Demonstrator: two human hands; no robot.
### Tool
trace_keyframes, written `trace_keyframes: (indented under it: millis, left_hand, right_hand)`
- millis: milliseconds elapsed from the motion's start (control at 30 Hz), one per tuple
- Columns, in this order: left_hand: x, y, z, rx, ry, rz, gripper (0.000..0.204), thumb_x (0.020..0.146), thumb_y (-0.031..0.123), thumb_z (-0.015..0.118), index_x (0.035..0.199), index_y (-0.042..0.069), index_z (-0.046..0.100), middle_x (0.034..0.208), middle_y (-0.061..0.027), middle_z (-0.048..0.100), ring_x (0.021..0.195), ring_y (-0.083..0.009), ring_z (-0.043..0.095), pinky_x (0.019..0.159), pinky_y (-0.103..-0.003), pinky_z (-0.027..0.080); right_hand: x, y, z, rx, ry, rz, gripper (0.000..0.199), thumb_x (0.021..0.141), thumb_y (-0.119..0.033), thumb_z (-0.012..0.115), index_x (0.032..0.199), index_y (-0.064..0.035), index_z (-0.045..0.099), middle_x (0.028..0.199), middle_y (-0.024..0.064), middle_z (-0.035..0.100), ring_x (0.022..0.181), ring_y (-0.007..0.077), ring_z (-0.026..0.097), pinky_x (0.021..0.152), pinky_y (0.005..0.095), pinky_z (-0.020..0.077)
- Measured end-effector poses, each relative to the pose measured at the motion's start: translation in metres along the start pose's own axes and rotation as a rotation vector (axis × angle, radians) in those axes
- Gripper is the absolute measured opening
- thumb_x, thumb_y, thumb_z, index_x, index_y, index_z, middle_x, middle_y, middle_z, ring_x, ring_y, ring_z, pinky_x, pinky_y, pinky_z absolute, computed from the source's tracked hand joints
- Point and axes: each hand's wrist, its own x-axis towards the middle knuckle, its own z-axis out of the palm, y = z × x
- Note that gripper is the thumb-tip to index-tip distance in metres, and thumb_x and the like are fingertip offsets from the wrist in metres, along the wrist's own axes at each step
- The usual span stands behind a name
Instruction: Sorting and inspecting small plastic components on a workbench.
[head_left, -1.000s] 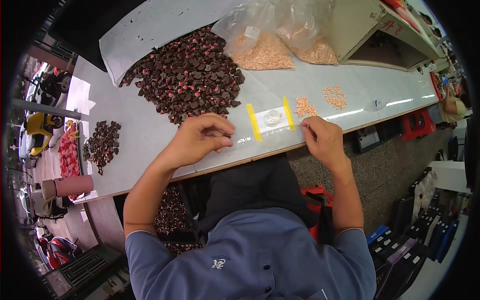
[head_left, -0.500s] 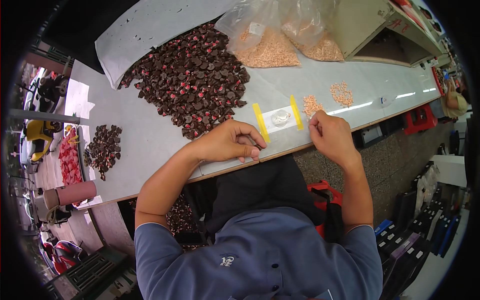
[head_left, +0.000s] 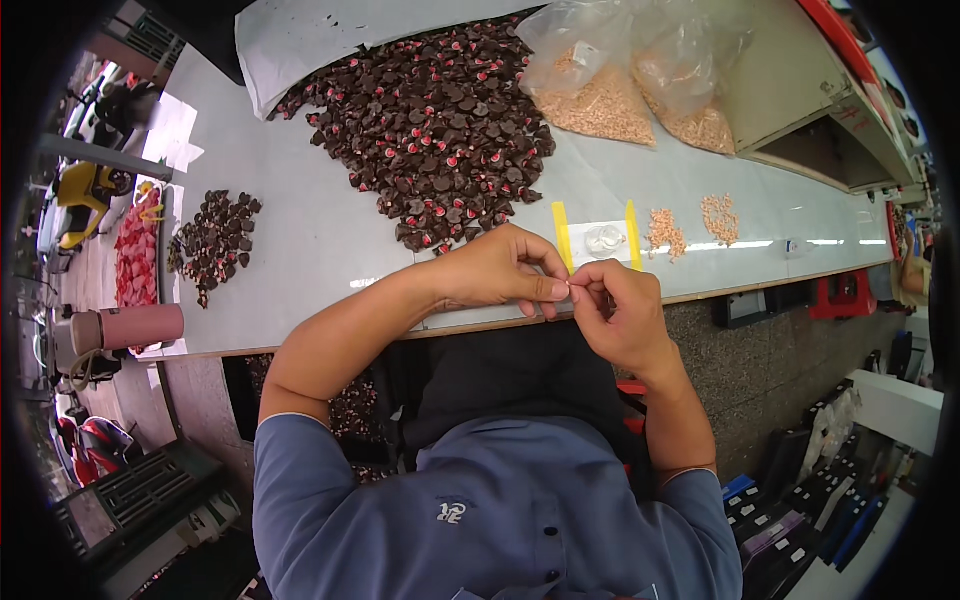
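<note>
Left hand [head_left: 500, 272] and right hand [head_left: 618, 312] together at the near table edge, fingertips touching. Both pinched on a tiny pale item [head_left: 571, 288] between thumb and forefinger tips; too small to identify. Remaining fingers of both hands curled in, knuckles up.

Just beyond the fingertips, flat on the pale grey tabletop [head_left: 300, 250]: small clear plastic piece with two yellow strips along its sides [head_left: 598, 238], lying apart from the hands. Small clear roundish object [head_left: 605, 239] resting on its middle.

Slightly right of that, beyond the right hand: two small heaps of tan granular bits [head_left: 692, 224], side by side, not touching each other.

Beyond the left hand: big heap of dark brown pieces with pink-red spots [head_left: 435, 120], spread wide, near edge close to the left knuckles.

Far left of the left hand: smaller pile of the same dark pieces [head_left: 212, 240], well apart from the main heap. Pink cylindrical tumbler [head_left: 135, 327] lying on its side at the table's left end.

Farthest out, beyond the right hand: two clear plastic bags holding tan granules [head_left: 640, 75], leaning side by side, touching the big heap's far right edge. White plastic sheet [head_left: 300, 35] under the heap's far side.
</note>
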Motion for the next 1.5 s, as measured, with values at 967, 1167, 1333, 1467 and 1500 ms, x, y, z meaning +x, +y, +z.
trace_keyframes:
  millis: [967, 1167, 1333, 1467, 1500]
  left_hand:
    - [-0.004, 0.008, 0.002, 0.049, 0.040, 0.000, 0.021, 0.090, 0.004, 0.067, 0.110, -0.003, 0.065, 0.105, -0.0118, 0.069, 0.088, -0.0162, 0.071, 0.066, -0.024, 0.055]
    - [-0.001, 0.002, -0.001, 0.033, 0.057, 0.027, 0.023, 0.090, 0.004, 0.067, 0.112, -0.003, 0.064, 0.109, -0.0128, 0.069, 0.089, -0.0169, 0.071, 0.067, -0.024, 0.055]
    - [0.000, -0.001, -0.003, -0.020, 0.042, 0.062, 0.025, 0.090, 0.006, 0.067, 0.114, -0.003, 0.064, 0.112, -0.0128, 0.069, 0.092, -0.0179, 0.071, 0.071, -0.025, 0.055]
    - [0.003, -0.002, -0.003, -0.075, 0.043, 0.078, 0.026, 0.091, 0.008, 0.067, 0.115, -0.002, 0.064, 0.112, -0.0128, 0.069, 0.094, -0.0188, 0.070, 0.075, -0.026, 0.055]
    - [0.003, -0.002, -0.003, -0.069, 0.037, 0.075, 0.026, 0.091, 0.008, 0.067, 0.115, -0.002, 0.064, 0.112, -0.0128, 0.069, 0.094, -0.0188, 0.070, 0.075, -0.026, 0.055]
  right_hand:
    - [0.036, 0.003, -0.051, -0.766, -0.163, -0.284, 0.011, 0.082, -0.004, 0.068, 0.087, -0.0068, 0.058, 0.067, 0.0077, 0.060, 0.056, 0.0257, 0.060, 0.052, 0.0377, 0.0445]
    - [0.039, 0.004, -0.049, -0.842, -0.205, -0.277, 0.011, 0.082, -0.006, 0.068, 0.087, -0.0071, 0.058, 0.069, 0.0073, 0.061, 0.057, 0.0260, 0.060, 0.053, 0.0384, 0.0450]
    - [0.039, -0.003, -0.050, -0.830, -0.190, -0.278, 0.011, 0.081, -0.005, 0.069, 0.086, -0.0069, 0.059, 0.067, 0.0078, 0.061, 0.055, 0.0266, 0.059, 0.052, 0.0383, 0.0450]
    - [0.031, -0.007, -0.047, -0.557, -0.090, -0.251, 0.011, 0.081, 0.002, 0.068, 0.087, -0.0036, 0.060, 0.064, 0.0070, 0.061, 0.051, 0.0211, 0.059, 0.048, 0.0319, 0.0438]
    - [0.027, -0.005, -0.044, -0.450, -0.076, -0.194, 0.011, 0.081, 0.005, 0.067, 0.087, -0.0020, 0.061, 0.063, 0.0067, 0.061, 0.051, 0.0179, 0.059, 0.047, 0.0290, 0.0442]
